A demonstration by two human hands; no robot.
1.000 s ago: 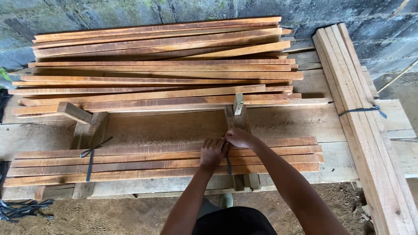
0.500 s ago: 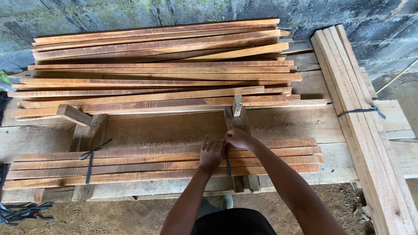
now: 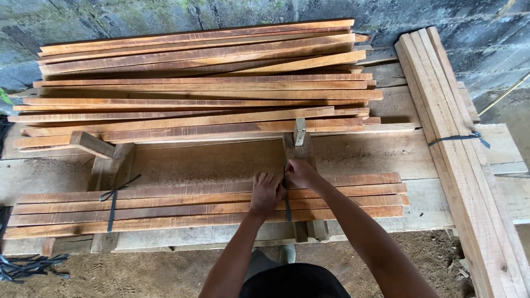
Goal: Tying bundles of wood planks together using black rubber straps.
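Both hands meet on the near bundle (image 3: 210,207) of slats: the left hand (image 3: 266,193) presses flat on top, the right hand (image 3: 300,174) pinches the dark strap (image 3: 287,208). Pulling it snug while the slats stay pressed level looks best.
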